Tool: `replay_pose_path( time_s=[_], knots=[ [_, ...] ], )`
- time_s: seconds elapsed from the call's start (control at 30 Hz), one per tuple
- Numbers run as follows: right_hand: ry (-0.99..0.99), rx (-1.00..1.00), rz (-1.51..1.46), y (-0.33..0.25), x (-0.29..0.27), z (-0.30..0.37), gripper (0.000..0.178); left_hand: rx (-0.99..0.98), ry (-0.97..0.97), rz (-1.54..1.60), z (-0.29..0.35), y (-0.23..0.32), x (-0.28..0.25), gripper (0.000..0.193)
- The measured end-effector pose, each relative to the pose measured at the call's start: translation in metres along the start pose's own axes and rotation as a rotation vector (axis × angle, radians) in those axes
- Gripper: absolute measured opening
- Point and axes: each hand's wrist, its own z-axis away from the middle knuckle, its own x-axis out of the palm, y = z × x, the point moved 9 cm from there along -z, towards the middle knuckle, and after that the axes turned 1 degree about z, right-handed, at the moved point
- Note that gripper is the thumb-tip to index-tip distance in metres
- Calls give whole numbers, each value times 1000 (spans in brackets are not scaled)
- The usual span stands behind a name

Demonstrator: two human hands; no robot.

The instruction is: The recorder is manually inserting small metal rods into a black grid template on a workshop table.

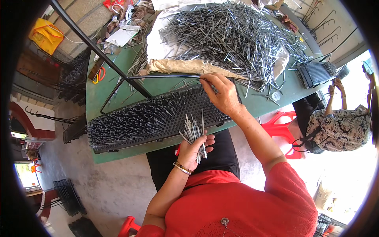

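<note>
A bundle of thin grey metal rods (193,130) is gripped in my left hand (192,151), in front of my lap. Just beyond it, a long black perforated board (189,103) lies along the table's near edge. Rods stand densely in its left part, while bare holes show toward the right. My right hand (223,94) is over the board's right end, fingers bent together by a black metal bar (166,76). Whatever its fingertips hold is hidden. The bar joins a long black handle (94,45) that rises to the upper left.
On the green table (262,103), a large heap of loose rods (233,35) lies on a white sack. Orange-handled scissors (99,75) lie at the left. Another person (337,126) sits at the right beside a red plastic chair (280,128), near another black board (317,73).
</note>
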Motion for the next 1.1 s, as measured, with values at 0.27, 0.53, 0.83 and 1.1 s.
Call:
replay_pose_path(
  time_s=[0.27, 0.53, 0.83, 1.1],
  knots=[
    [-46, 93, -65, 14, 15, 9, 15, -6, -9, -29, -1, -1, 0, 26],
    [-84, 68, -15, 21, 14, 9, 20, -7, -32, -50, -2, -1, 1, 26],
    [-102, 75, -22, -5, 0, 13, 24, 73, -72, -7, 2, 8, 6, 28],
    [-566, 740, -685, 19, 46, 60, 24, 99, -110, 29, 2, 13, 14, 29]
  ],
)
